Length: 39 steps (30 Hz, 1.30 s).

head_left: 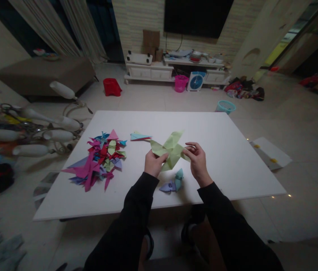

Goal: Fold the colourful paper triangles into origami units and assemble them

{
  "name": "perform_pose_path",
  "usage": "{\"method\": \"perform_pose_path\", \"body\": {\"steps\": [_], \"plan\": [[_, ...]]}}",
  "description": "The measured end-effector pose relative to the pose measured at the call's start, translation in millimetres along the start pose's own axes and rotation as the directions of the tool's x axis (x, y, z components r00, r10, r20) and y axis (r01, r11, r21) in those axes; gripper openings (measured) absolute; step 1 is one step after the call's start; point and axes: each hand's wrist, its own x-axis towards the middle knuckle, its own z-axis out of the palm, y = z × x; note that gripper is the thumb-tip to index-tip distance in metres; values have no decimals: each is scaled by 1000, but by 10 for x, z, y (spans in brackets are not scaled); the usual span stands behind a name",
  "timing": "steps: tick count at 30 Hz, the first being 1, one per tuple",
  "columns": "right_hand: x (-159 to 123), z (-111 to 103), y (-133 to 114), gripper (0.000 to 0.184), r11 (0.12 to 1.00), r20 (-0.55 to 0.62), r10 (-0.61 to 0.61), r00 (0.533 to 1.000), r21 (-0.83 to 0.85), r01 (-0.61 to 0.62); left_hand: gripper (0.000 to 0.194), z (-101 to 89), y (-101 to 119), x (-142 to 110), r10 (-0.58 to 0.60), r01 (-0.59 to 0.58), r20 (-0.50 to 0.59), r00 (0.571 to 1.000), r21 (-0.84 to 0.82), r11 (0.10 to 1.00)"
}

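A pale green folded paper pinwheel (172, 147) with pointed blades is held up over the white table (218, 150). My left hand (155, 162) pinches its lower left side, the thumb lying on top of the paper. At its right blade, my right hand (197, 160) grips the paper between thumb and fingers. Below the pinwheel lie a light blue folded paper piece (178, 179) and a purple one (168, 187), touching each other. Further left is a heap of folded paper figures (102, 158) in pink, red, blue, green and purple.
Folded paper strips (141, 137) in blue, red and green lie behind my left hand. On the floor past the table stand a teal basket (225, 107), a pink bin (180, 83) and a red stool (111, 87). A lamp with white shades (60, 136) is by the left edge.
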Motion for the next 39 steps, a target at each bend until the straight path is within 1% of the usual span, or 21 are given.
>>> {"method": "perform_pose_path", "body": {"steps": [4,6,8,13,17,19,21,24,26,32,39], "plan": [[10,-22,26,25,994,-4,-55,998,-94,55,29,26,30,-20,-20,20,-2,1000,-2,1000],[13,-31,35,22,991,1,-69,998,-112,68,23,34,37,-29,-33,33,13,999,-10,999],[10,-34,33,22,991,7,-72,997,-109,72,22,31,31,-27,-13,13,37,999,-4,1000],[6,-23,12,20,994,8,-64,998,-85,64,27,6,-6,4,83,-87,114,990,30,996],[14,-25,11,20,995,18,-63,998,-80,65,43,19,-5,-2,103,-100,170,980,-23,995],[13,-27,13,20,995,24,-65,998,-76,66,47,29,7,-20,102,-101,180,978,-11,995],[7,-25,11,21,996,35,-55,998,-75,57,47,31,16,-37,87,-92,151,985,24,995],[-7,-13,-3,22,997,47,-25,999,-72,28,43,16,6,-36,66,-70,65,996,63,996],[-16,-2,-15,22,997,49,-9,999,-74,13,40,-2,-15,-18,60,-63,37,997,82,995],[-19,15,-16,20,995,45,-19,999,-97,23,42,-38,-67,25,65,-66,7,998,78,995],[-6,4,-7,15,989,54,-50,997,-135,57,44,-56,-86,33,55,-56,14,998,82,995]]}}
